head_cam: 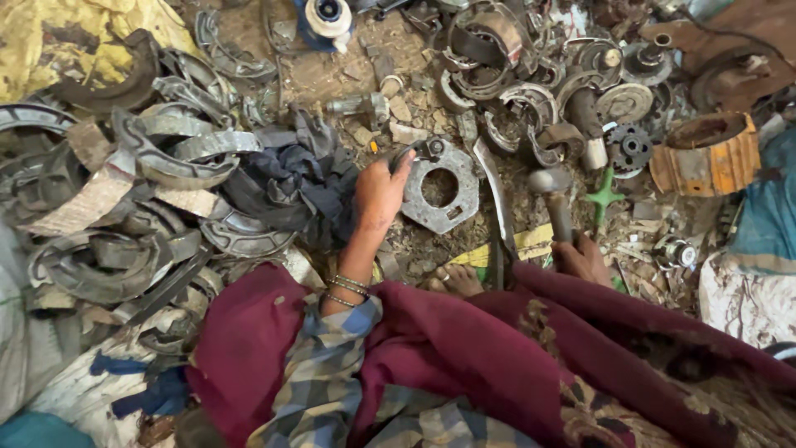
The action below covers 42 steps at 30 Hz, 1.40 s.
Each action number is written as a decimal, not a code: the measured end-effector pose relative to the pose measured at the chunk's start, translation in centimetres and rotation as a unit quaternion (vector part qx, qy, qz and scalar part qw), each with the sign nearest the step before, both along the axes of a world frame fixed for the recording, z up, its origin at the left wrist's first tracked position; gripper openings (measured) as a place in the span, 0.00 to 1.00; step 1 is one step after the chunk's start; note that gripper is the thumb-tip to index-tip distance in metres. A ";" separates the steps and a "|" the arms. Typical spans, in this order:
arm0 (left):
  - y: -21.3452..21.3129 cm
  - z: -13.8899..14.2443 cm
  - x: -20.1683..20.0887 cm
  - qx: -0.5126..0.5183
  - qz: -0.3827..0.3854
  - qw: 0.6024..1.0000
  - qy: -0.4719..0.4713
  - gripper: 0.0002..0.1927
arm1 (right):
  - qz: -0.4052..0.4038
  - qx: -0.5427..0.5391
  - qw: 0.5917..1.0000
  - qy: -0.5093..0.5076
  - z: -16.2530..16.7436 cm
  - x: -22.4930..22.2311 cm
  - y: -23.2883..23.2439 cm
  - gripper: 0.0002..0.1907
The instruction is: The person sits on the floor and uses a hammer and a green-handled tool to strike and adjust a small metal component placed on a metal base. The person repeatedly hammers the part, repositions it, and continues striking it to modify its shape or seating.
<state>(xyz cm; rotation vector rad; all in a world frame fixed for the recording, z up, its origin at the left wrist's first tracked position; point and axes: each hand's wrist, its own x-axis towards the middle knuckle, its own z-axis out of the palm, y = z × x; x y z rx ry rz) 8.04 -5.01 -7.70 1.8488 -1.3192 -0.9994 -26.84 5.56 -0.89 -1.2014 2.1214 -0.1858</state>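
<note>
My left hand [381, 192] rests on the edge of a flat grey metal plate [442, 187] with a round hole in its middle, lying on the dirt floor. Its fingers are closed on a small tool with an orange tip at the plate's upper left rim. My right hand [583, 257] grips the handle of a hammer [554, 195], whose head points up just right of the plate. A curved metal strip [496, 199] lies between plate and hammer. My bare toes [454, 279] show beneath the plate, and maroon cloth covers my lap.
Curved brake shoes [178, 149] are heaped at the left, beside a dark rag [294, 178]. More rings, a gear [630, 148] and drums crowd the back right. A rusty orange-sided drum [706, 153] stands at right. A green cross-shaped piece [604, 197] lies near the hammer.
</note>
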 end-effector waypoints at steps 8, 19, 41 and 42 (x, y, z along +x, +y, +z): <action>-0.3 -0.1 -0.1 0.000 -0.002 1.000 -0.016 0.31 | 0.082 -0.065 0.979 -0.174 3.9 1.4 -2.0 0.21; -0.4 -0.6 0.0 -0.010 0.003 1.000 0.007 0.30 | 0.291 -0.133 0.944 -0.080 7.7 10.2 -5.2 0.24; -0.9 -0.8 0.3 -0.012 0.006 0.999 0.039 0.28 | 0.278 -0.208 0.926 -0.146 3.3 8.8 -6.4 0.26; -0.9 -0.9 0.3 -0.041 0.011 0.998 0.045 0.28 | 0.279 -0.166 0.939 -0.112 2.5 8.9 -6.4 0.25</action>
